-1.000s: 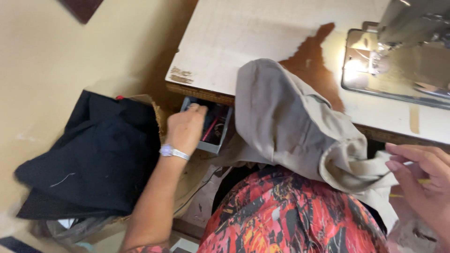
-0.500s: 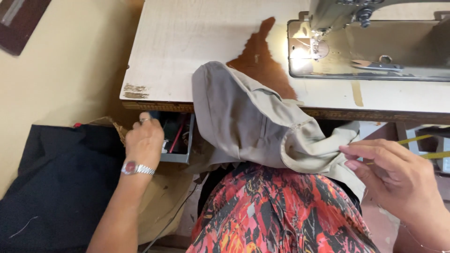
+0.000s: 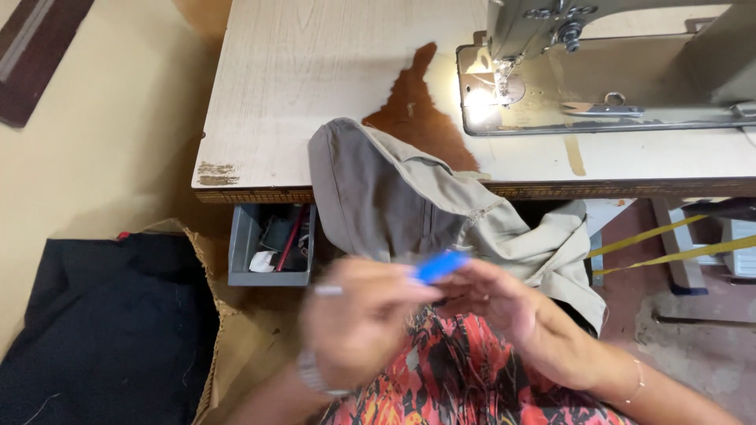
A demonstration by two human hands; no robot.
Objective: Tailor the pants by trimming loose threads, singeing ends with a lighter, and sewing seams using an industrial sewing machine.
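My left hand (image 3: 354, 319), blurred and wearing a wristwatch, meets my right hand (image 3: 504, 307) above my lap. Between their fingertips is a small blue tool (image 3: 441, 265), and both hands grip it. A thin pale stick (image 3: 327, 290) pokes out at the left of my left hand. A grey-beige garment (image 3: 378, 189) hangs over the table's front edge (image 3: 252, 193) and down onto my lap, just behind the hands. My lap is covered in red and black patterned cloth (image 3: 465, 386).
A sewing machine (image 3: 598, 47) stands on the table at the back right, its lamp lit. A small grey drawer (image 3: 272, 244) under the table edge is open, holding oddments. Dark cloth (image 3: 94, 330) lies on a cardboard box at the left. Yellow straps (image 3: 669, 244) run at the right.
My left hand has left the drawer and come to my right hand in front of me, now with a blue tool between them. The view has shifted left.
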